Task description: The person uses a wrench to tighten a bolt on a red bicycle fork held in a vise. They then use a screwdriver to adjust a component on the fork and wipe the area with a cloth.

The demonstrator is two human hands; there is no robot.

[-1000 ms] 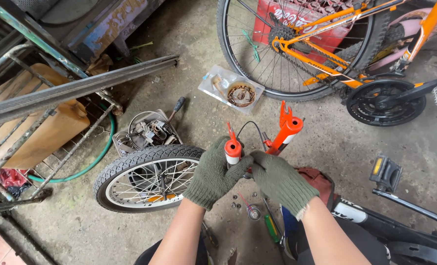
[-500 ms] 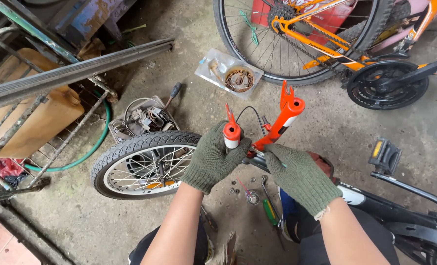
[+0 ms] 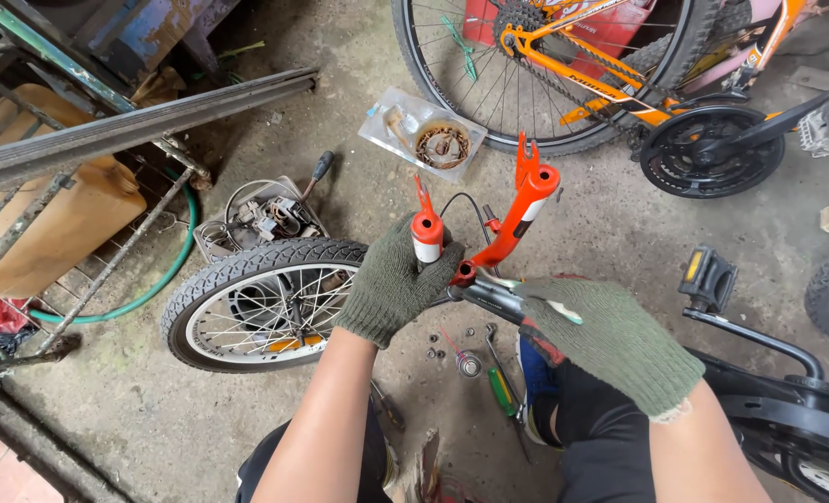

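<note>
**Inspector:** Nearest items first.

**Assistant:** Two bare forearms rise from the bottom edge, both hands in green knit gloves. The left hand [image 3: 391, 289] is wrapped around one orange leg of the fork [image 3: 507, 228], fingers closed tight just below its white-banded tip. The right hand [image 3: 610, 340] lies palm down over the fork's dark stem, fingers curled on it; how tightly, I cannot tell.

**Inspector:** Position of the fork?

**Assistant:** Held above the floor between the hands, legs pointing up and away, the second leg free and tilted right.

**Inspector:** Beneath the hands?

**Assistant:** A green-handled screwdriver [image 3: 503, 391] and small nuts [image 3: 433, 352] lie on the concrete. A loose wheel [image 3: 247, 303] lies flat just left of the left hand.

**Inspector:** Further out?

**Assistant:** A tray of parts [image 3: 261, 219] beyond the wheel, a green hose [image 3: 168, 270] to the left, a clear packet [image 3: 424, 135] holding a rusty ring. An orange bicycle [image 3: 610, 65] stands farthest, a black pedal [image 3: 707, 275] at right.
</note>
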